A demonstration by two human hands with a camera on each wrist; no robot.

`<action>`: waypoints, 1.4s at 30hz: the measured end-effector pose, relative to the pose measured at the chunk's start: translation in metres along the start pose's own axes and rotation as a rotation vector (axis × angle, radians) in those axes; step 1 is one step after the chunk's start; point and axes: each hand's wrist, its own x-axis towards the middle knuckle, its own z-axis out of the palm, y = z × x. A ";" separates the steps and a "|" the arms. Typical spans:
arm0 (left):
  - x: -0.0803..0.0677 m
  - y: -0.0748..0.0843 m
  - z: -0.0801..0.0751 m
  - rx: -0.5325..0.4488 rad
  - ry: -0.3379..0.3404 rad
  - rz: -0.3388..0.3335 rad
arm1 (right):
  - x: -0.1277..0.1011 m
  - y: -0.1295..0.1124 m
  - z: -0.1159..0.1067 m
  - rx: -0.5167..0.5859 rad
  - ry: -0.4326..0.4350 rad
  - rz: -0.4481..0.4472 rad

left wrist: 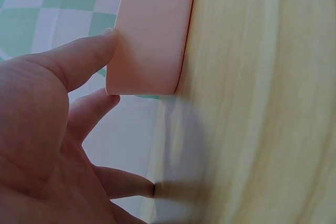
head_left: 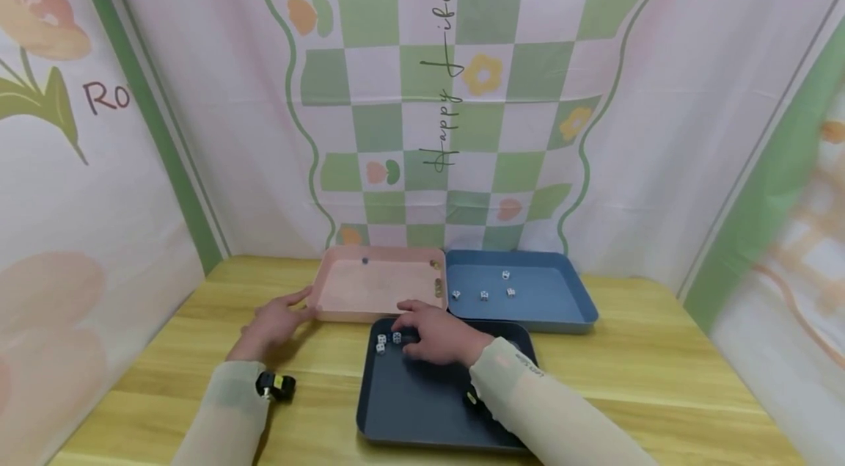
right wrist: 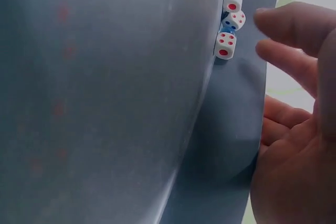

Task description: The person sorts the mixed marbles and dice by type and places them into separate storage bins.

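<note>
My left hand (head_left: 272,322) touches the near left corner of the pink tray (head_left: 379,252), thumb and forefinger tips at its rim (left wrist: 113,72) and the other fingers spread. Over the far side of the dark tray (head_left: 429,414) is my right hand (head_left: 439,336), with nothing between its parted thumb and fingers. Close to its fingertips, white dice (right wrist: 224,45) with red and blue pips sit against the dark tray's wall. Something small and blue (right wrist: 228,29) shows among them, mostly hidden.
Small yellowish pieces (head_left: 438,288) lie along the pink tray's right side, and a small blue piece (head_left: 365,260) at its back. Several white dice (head_left: 485,296) are in the blue tray (head_left: 554,315). A patterned cloth (head_left: 455,121) hangs behind the wooden table (head_left: 317,407).
</note>
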 end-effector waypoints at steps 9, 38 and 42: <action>0.002 -0.001 0.000 -0.006 0.001 0.000 | 0.000 -0.006 0.001 -0.120 -0.023 0.011; 0.000 0.000 0.000 -0.012 -0.009 -0.003 | 0.000 -0.002 0.006 -0.226 0.000 -0.052; 0.001 0.000 0.000 -0.011 -0.007 -0.009 | 0.000 -0.002 0.005 -0.233 -0.011 -0.040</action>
